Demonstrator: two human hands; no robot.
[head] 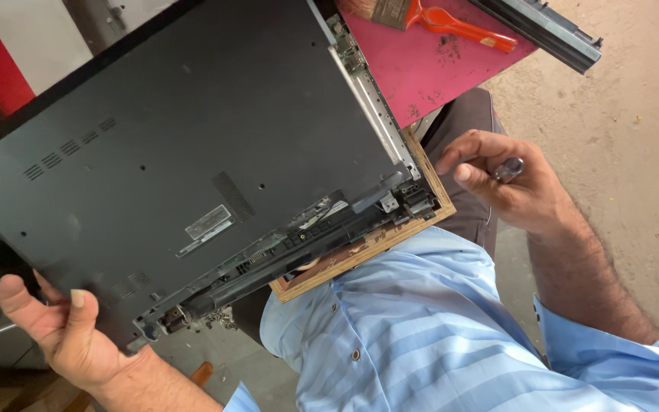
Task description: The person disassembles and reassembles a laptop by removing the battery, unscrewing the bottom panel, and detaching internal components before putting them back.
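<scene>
Surface: magenta worktop (429, 72) with plywood edge, above a dusty concrete floor (634, 114). On it, an orange-handled paintbrush (451, 23) and a long black battery pack (551, 30). Dark grey laptop base (192, 152), underside up, tilted, lying on the worktop. Left hand (62, 328): grip clamped on the laptop's near corner. Right hand (509, 183): fingers closed around a small metal-tipped tool (509, 169), just beside the laptop's hinge corner.
</scene>
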